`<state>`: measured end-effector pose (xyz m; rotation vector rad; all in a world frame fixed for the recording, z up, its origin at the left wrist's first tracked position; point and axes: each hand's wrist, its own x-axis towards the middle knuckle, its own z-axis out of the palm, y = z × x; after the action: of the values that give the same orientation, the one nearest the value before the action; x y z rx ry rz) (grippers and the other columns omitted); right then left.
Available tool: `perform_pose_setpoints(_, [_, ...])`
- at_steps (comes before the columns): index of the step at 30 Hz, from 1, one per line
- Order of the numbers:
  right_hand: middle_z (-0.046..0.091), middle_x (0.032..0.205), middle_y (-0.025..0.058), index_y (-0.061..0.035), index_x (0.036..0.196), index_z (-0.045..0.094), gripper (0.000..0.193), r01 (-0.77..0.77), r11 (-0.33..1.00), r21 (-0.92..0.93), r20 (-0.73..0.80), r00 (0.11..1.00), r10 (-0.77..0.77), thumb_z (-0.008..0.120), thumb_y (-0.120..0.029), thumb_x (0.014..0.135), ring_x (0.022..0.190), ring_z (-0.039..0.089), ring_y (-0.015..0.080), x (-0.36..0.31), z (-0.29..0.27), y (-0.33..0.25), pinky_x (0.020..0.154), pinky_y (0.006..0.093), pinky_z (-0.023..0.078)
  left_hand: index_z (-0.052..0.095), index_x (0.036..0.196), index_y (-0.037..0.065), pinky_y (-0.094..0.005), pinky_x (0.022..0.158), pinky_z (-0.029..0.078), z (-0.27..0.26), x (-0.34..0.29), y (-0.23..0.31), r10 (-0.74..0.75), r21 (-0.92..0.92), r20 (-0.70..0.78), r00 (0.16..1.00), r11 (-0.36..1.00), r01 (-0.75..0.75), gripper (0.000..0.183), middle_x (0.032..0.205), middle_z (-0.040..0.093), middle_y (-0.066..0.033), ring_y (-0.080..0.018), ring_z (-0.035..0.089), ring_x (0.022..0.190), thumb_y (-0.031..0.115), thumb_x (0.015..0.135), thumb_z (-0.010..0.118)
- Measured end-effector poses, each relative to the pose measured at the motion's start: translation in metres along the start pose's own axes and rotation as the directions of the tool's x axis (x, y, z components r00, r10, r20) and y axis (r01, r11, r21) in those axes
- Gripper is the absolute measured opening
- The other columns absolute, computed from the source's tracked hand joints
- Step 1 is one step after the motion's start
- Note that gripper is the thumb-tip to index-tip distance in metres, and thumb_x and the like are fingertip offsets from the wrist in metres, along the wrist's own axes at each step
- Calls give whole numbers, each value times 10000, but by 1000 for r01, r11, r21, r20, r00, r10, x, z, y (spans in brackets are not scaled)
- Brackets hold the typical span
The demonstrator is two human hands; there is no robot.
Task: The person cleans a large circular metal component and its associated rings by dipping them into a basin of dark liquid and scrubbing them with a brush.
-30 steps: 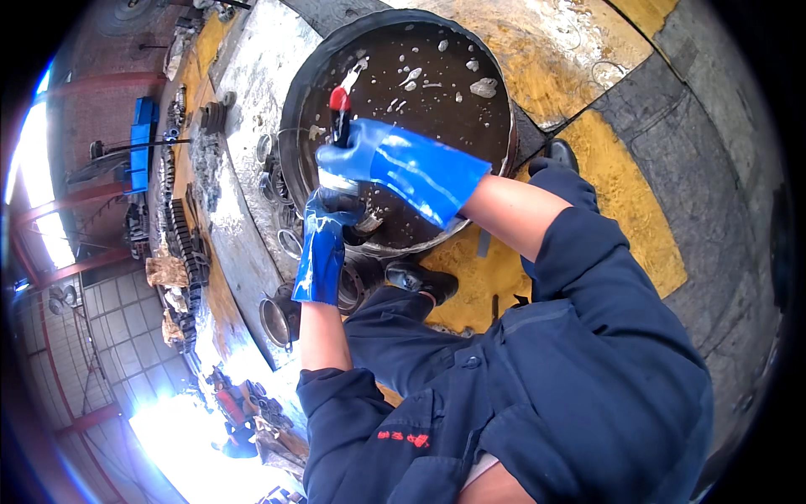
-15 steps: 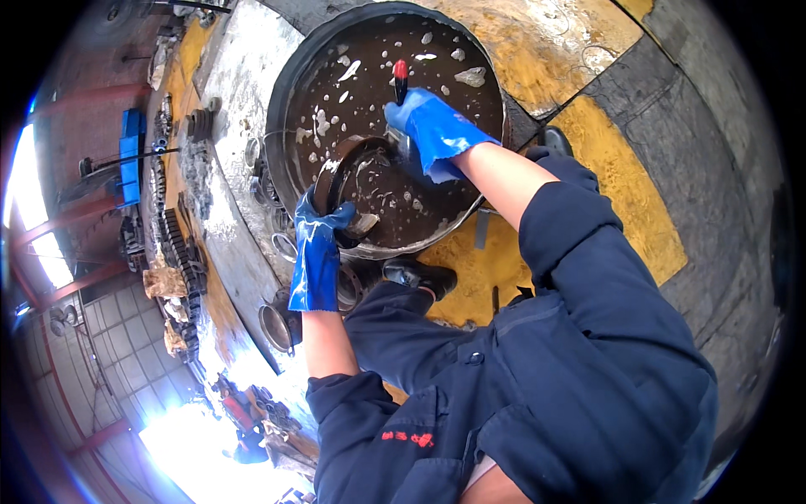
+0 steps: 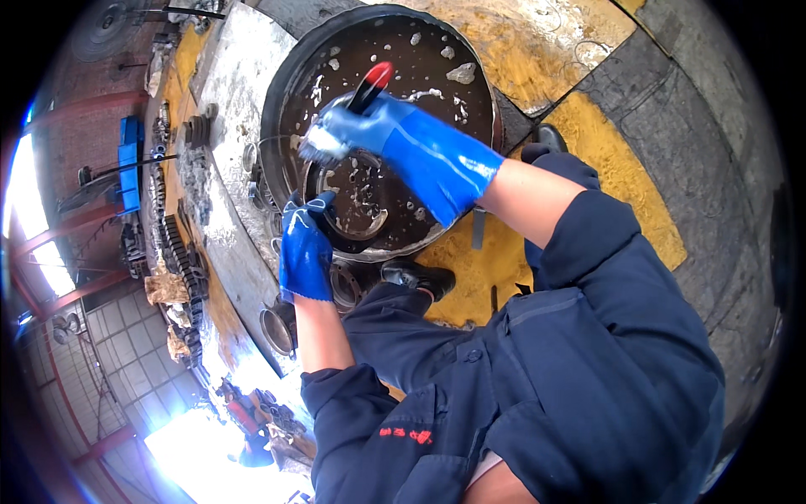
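Both my hands wear blue rubber gloves over a round tub [image 3: 265,126] of dark brown liquid with patches of foam. My right hand [image 3: 378,126] is wrapped round a scrubbing brush [image 3: 372,86] with a black, red-tipped handle. Its pale bristles, smeared by motion, are above the tub's left side, close to a dark curved metal ring [image 3: 336,227]. At the tub's near left rim, my left hand [image 3: 305,248] grips that ring, which is tilted and partly in the liquid. The brush and right glove hide part of the ring's far side.
Several metal rings and a cylindrical part [image 3: 277,328] stand beside the tub on the left. Chain-like metal parts [image 3: 176,239] lie further left, near a blue panel [image 3: 130,160]. Yellow-stained boards [image 3: 621,160] cover the floor at right. My shoe [image 3: 420,277] is against the tub's near side.
My right hand has swept left with the brush, from the tub's middle toward the ring's far left side. The ring has shifted and tilted lower in my left hand.
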<state>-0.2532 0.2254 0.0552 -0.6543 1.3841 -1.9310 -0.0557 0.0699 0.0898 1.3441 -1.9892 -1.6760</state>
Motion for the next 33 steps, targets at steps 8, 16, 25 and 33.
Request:
perform_pose_setpoints(8, [806, 964, 136, -66, 1097, 786, 303, 204, 967, 150, -70, 978, -195, 660, -327, 1009, 899, 776, 236, 11, 15, 62, 865, 369, 591, 703, 1290, 9, -312, 773, 561, 17, -4, 6, 95, -70, 137, 986, 994, -86, 440, 1016, 748, -82, -201, 699, 845, 126, 879, 809])
perform_pose_setpoints(16, [790, 951, 105, -13, 986, 731, 289, 96, 946, 309, -6, 995, -98, 679, -297, 999, 885, 725, 157, -3, 39, 20, 834, 353, 593, 675, 1288, -20, -321, 700, 588, -13, 10, -16, -23, -53, -10, 1000, 998, 22, 516, 989, 760, -116, -218, 719, 781, -81, 776, 710])
perform_pose_setpoints(25, [757, 873, 81, -48, 965, 702, 242, -85, 996, -2, -188, 979, 83, 586, -255, 1015, 881, 762, 174, 24, 20, 80, 779, 319, 585, 700, 1237, -19, -301, 731, 568, 10, 5, -8, 40, -157, 20, 999, 987, -37, 433, 964, 746, -79, -191, 696, 785, -45, 807, 753])
perform_pose_setpoints(33, [755, 861, 158, -17, 995, 757, 392, -520, 826, -217, -473, 796, 377, 653, -394, 965, 832, 739, 303, 1, -1, 87, 789, 429, 583, 699, 1249, -33, -316, 757, 577, 8, 2, -4, 38, -57, -21, 999, 998, -39, 458, 990, 762, -115, -211, 710, 814, -36, 798, 775])
